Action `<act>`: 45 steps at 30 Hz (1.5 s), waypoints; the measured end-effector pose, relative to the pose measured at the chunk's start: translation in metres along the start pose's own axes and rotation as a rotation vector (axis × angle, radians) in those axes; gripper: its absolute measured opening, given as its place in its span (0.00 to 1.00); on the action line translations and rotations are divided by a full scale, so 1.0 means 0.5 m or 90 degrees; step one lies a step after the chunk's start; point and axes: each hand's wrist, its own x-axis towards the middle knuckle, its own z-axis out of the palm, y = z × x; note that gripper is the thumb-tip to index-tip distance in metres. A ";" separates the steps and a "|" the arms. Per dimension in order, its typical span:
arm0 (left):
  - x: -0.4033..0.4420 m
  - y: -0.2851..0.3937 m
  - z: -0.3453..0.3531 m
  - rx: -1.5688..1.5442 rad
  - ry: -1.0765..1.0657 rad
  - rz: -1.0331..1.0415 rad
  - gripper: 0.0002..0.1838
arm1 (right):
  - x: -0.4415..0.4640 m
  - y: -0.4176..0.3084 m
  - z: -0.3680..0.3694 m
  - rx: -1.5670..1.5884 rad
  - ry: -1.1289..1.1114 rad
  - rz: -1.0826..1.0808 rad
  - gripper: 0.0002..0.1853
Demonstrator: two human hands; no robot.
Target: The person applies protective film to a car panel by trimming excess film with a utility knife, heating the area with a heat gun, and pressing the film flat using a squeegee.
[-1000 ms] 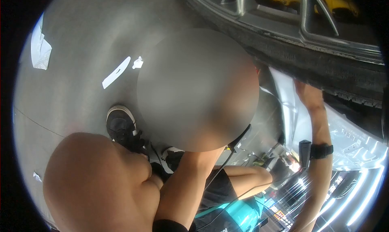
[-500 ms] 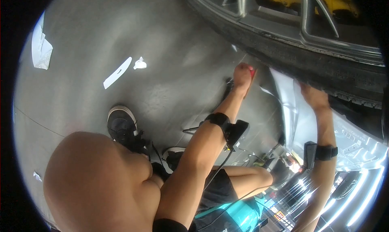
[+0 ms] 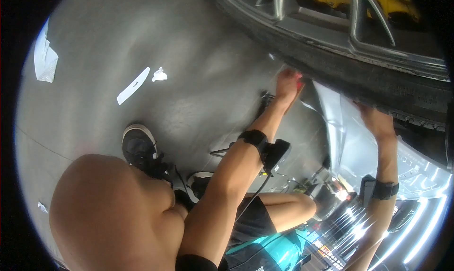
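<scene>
My left hand is closed around a red object with a thin brown edge, held just below the tyre; its exact kind does not show. Above it curves the black car tyre on a grey spoked wheel. At the right, my right hand reaches up to the tyre's lower edge, beside a glossy silver-white panel. The tyre and panel hide its fingers, so I cannot see whether they grip anything. Black straps with small boxes sit on both my forearms.
Grey floor spreads to the left, with white scraps lying on it. My shoes and bent knees are below. A thin cable hangs from the left strap. Several bright strip lights glow at lower right.
My right hand has shifted right and slightly down along the tyre edge. My left hand has moved slightly up and right with the red object. The view has shifted slightly.
</scene>
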 end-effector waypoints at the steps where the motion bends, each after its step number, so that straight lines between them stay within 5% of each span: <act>1: 0.001 -0.002 0.016 0.013 -0.027 0.094 0.06 | -0.006 -0.002 -0.009 -0.004 0.010 0.000 0.17; 3: -0.002 0.010 0.028 0.025 -0.054 0.186 0.05 | -0.016 -0.005 -0.035 -0.010 0.004 0.004 0.17; 5: -0.004 0.029 0.036 0.382 -0.168 0.237 0.09 | -0.022 -0.001 -0.048 -0.018 0.000 0.007 0.17; 6: -0.007 0.032 0.045 0.381 -0.169 0.236 0.09 | -0.024 0.003 -0.050 -0.032 0.011 0.002 0.16; 8: -0.013 0.028 0.072 0.616 -0.129 0.463 0.16 | -0.026 0.009 -0.055 -0.045 0.022 -0.003 0.16; 11: 0.001 0.005 0.094 0.591 -0.143 0.611 0.20 | -0.030 0.014 -0.064 -0.034 0.011 -0.008 0.17; 18: -0.024 0.045 0.114 0.684 -0.266 0.487 0.24 | -0.044 0.001 -0.096 -0.072 -0.025 -0.006 0.14; 24: -0.041 0.061 0.118 0.595 -0.191 0.691 0.23 | -0.050 0.010 -0.095 -0.081 0.124 -0.109 0.11; 26: -0.034 0.054 0.116 0.589 -0.311 0.580 0.20 | -0.063 0.008 -0.100 -0.100 0.165 -0.122 0.10; 30: -0.023 0.051 0.136 0.586 -0.330 0.459 0.19 | -0.111 -0.028 -0.154 -0.067 0.172 -0.032 0.08; 35: 0.090 0.025 0.108 0.473 -0.192 0.494 0.18 | -0.189 -0.039 -0.146 0.055 0.352 -0.044 0.08; 39: 0.200 -0.002 0.026 0.360 -0.005 0.600 0.17 | -0.253 -0.101 -0.162 0.322 0.147 0.222 0.07; 42: 0.196 0.024 -0.036 0.321 0.063 0.671 0.17 | -0.288 -0.113 -0.092 0.457 0.112 0.263 0.09; 44: 0.034 0.134 -0.044 0.840 0.020 0.436 0.15 | -0.305 -0.129 -0.040 0.516 0.064 0.313 0.15; 45: 0.011 0.143 -0.032 0.838 0.020 0.441 0.15 | -0.312 -0.147 -0.021 0.545 0.045 0.366 0.19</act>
